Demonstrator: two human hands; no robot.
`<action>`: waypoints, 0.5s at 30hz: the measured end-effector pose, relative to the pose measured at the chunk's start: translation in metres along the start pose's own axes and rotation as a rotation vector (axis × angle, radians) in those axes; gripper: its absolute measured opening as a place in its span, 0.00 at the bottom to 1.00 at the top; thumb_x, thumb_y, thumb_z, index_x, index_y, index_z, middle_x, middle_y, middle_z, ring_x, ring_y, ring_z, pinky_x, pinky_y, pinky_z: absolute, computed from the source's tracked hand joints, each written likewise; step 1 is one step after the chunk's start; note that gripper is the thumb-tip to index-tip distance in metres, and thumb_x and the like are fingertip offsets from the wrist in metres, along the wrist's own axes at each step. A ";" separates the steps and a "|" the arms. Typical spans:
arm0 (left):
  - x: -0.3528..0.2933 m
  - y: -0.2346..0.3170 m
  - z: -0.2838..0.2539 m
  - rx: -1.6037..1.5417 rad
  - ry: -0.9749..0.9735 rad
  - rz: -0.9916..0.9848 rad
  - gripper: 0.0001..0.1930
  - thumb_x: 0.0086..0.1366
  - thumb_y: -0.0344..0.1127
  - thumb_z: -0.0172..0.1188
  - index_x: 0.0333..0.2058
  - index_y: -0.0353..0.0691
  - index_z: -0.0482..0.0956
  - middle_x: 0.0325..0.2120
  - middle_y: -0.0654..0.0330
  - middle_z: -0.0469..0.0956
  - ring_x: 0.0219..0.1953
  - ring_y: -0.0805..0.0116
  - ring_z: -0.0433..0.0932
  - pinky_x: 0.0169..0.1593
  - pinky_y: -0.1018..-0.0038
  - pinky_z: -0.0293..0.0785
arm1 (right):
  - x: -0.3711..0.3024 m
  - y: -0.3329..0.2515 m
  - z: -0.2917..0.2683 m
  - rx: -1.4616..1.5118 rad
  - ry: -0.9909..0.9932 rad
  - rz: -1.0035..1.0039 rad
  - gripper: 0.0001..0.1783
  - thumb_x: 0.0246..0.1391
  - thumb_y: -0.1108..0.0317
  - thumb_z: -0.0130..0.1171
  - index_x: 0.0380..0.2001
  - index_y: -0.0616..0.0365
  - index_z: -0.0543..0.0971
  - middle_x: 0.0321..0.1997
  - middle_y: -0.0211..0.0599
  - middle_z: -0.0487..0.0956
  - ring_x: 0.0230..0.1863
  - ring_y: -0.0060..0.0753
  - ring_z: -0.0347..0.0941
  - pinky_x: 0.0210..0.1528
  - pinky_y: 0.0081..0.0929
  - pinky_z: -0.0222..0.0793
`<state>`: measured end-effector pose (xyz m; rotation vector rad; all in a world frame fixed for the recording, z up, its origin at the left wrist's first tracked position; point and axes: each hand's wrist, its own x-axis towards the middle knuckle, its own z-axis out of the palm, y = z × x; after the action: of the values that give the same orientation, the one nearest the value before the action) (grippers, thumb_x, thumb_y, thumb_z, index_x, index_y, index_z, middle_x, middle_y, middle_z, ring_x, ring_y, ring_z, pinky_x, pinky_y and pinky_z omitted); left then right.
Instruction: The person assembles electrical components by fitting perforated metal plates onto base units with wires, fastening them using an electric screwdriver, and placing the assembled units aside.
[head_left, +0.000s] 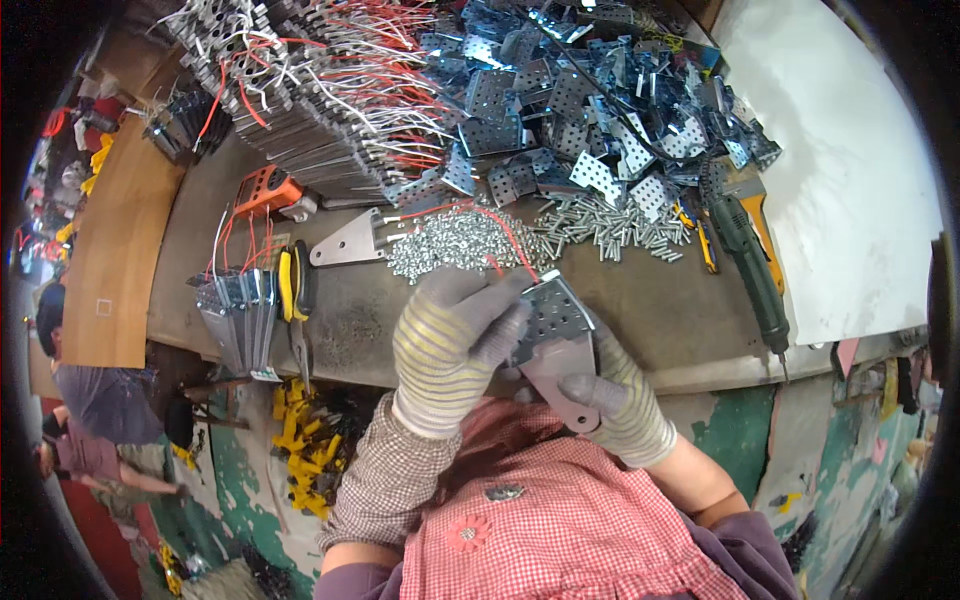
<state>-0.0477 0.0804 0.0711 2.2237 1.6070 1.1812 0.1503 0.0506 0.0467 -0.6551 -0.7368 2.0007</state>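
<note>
Both hands wear striped grey-and-yellow gloves and meet in front of my apron. My right hand (628, 405) grips a grey flat plate (566, 372) from the right, its thumb lying across the lower end. A perforated metal bracket (556, 312) sits against that plate's upper part. From the bracket's top a red wire (518, 243) curves away toward the bench. Closed fingers of my left hand (452, 340) press at the bracket's left edge, close to the wire; what they pinch is hidden. Just beyond lies a heap of small silvery nuts (455, 243), with screws (620, 228) to its right.
Stacked grey plates with wires (330, 110) and piled perforated brackets (590, 90) cover the far bench. At left are yellow-black pliers (294, 285), bundled metal strips (240, 315) and an orange tool (270, 192). A green power screwdriver (748, 260) lies right. Another person (105, 400) is far left.
</note>
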 end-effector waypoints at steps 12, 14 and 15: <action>-0.009 -0.021 -0.001 0.055 0.049 0.091 0.17 0.56 0.28 0.76 0.46 0.45 0.91 0.31 0.60 0.80 0.33 0.61 0.79 0.37 0.66 0.76 | 0.003 0.011 0.005 -0.021 -0.058 -0.002 0.54 0.59 0.52 0.72 0.79 0.60 0.55 0.74 0.42 0.68 0.73 0.37 0.67 0.76 0.38 0.63; -0.010 -0.022 -0.001 0.071 0.039 0.091 0.17 0.56 0.28 0.76 0.45 0.45 0.91 0.31 0.60 0.79 0.32 0.60 0.79 0.37 0.65 0.76 | 0.004 0.014 0.003 -0.021 -0.028 -0.001 0.54 0.59 0.52 0.72 0.79 0.60 0.54 0.74 0.42 0.68 0.72 0.37 0.68 0.75 0.38 0.63; -0.013 -0.021 -0.004 0.094 0.049 0.156 0.16 0.55 0.28 0.76 0.44 0.44 0.91 0.31 0.60 0.80 0.33 0.59 0.79 0.37 0.65 0.76 | 0.004 0.014 0.003 -0.022 -0.028 -0.001 0.54 0.59 0.52 0.72 0.79 0.60 0.54 0.74 0.42 0.68 0.72 0.37 0.68 0.75 0.38 0.63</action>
<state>-0.0671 0.0768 0.0562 2.4369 1.5614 1.2321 0.1385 0.0471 0.0384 -0.6410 -0.7765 2.0068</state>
